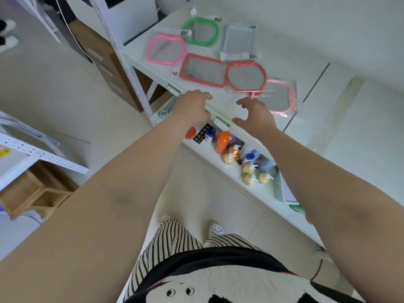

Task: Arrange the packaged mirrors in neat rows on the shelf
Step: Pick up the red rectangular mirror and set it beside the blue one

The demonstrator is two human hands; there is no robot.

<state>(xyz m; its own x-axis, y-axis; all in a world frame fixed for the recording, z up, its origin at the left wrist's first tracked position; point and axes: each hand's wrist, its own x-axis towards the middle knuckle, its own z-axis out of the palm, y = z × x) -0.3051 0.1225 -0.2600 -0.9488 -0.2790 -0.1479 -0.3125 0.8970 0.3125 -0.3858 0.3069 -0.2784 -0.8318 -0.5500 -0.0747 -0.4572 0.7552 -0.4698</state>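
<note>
Several packaged mirrors lie flat on the white shelf (140, 55). At the back are a pink round one (165, 50), a green round one (201, 30) and a grey rectangular one (238, 39). In front lie a red rectangular one (203, 70), a red round one (246, 76) and a pale pink one (282, 97) at the right end. My left hand (193, 106) hovers over the shelf's front edge with fingers spread, holding nothing. Just right of it, my right hand (254, 114) is open too, close to the pale pink mirror without touching it.
The lower shelf (220, 162) holds an orange bottle (222, 142), yellow pump bottles (249, 169) and other packaged goods. A white upright post (131, 73) stands at the shelf's left end. Brown drawers (102, 62) are behind it. A second white rack (43, 154) and wooden stool (41, 197) stand at left.
</note>
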